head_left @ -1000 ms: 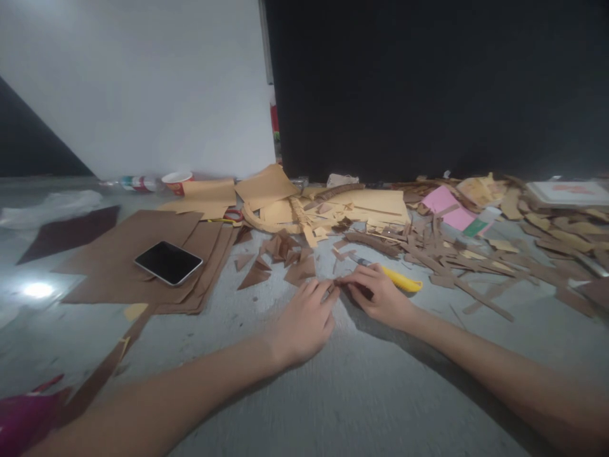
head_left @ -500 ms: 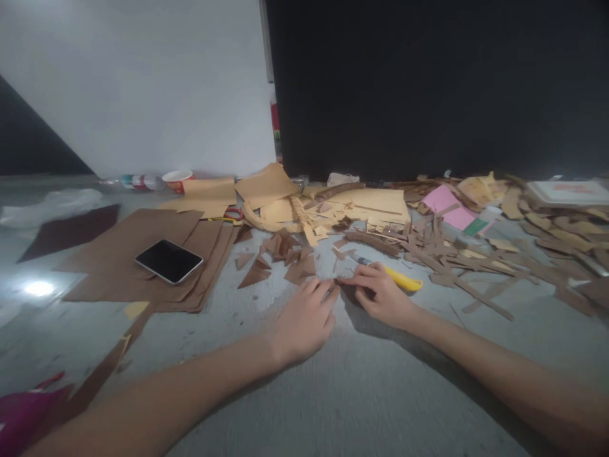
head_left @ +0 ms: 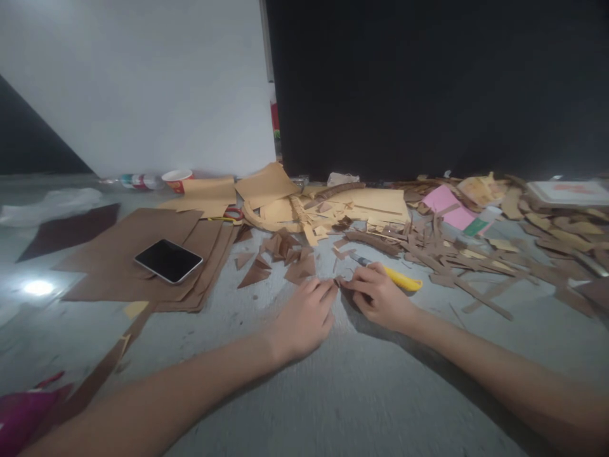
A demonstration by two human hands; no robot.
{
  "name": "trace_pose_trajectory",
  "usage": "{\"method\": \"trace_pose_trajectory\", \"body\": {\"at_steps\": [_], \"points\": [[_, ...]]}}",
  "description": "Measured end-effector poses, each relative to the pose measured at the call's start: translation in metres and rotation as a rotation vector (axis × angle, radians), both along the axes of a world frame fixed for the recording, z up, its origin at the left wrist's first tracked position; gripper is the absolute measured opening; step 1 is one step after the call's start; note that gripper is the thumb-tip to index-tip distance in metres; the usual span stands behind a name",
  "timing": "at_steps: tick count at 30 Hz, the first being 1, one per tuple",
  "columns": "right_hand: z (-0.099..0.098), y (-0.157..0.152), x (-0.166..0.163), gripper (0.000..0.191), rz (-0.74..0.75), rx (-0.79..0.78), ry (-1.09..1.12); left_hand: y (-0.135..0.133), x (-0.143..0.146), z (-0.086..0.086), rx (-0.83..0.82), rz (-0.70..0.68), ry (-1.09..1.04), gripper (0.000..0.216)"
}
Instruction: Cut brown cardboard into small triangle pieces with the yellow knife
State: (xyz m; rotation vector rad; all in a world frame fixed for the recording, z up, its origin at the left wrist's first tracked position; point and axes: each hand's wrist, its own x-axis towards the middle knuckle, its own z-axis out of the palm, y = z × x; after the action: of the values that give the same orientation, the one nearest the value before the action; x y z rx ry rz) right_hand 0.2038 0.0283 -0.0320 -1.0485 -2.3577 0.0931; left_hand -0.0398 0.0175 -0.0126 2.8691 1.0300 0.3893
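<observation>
A small piece of brown paper [head_left: 338, 280] is pinched between my two hands at the middle of the table; the fingers cover most of it. My left hand [head_left: 304, 317] is closed, its fingertips on the piece's left side. My right hand [head_left: 379, 297] is closed too, thumb and forefinger at the right side. Just behind the right hand lies a yellow-handled cutter [head_left: 403, 279], partly hidden by the fingers. Several brown folded paper triangles [head_left: 255, 271] are scattered beyond my left hand.
On the left, a phone [head_left: 169, 260] rests on stacked brown sheets [head_left: 109, 254]. Red-and-yellow scissors [head_left: 231, 214] lie behind them. Yellow paper [head_left: 380, 202] and a heap of brown strips [head_left: 442, 247] spread across the back and right. A paper cup [head_left: 177, 182] stands far left.
The fingertips have shifted very slightly around the small brown piece, the right fingers curling a little. Everything else on the table looks the same.
</observation>
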Motion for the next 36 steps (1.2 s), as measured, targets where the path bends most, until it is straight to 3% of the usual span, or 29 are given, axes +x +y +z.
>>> {"method": "trace_pose_trajectory", "body": {"at_steps": [10, 20, 36], "points": [[0.002, 0.001, 0.001, 0.027, 0.071, 0.111, -0.109, -0.001, 0.0, -0.002, 0.056, 0.007, 0.035, 0.046], [0.0, 0.003, 0.001, 0.026, 0.099, 0.117, -0.128, 0.003, -0.003, -0.007, 0.135, -0.092, 0.113, 0.046], [-0.002, -0.002, -0.002, 0.025, -0.034, 0.215, -0.036, 0.004, -0.005, -0.007, 0.09, -0.056, -0.006, 0.047]]}}
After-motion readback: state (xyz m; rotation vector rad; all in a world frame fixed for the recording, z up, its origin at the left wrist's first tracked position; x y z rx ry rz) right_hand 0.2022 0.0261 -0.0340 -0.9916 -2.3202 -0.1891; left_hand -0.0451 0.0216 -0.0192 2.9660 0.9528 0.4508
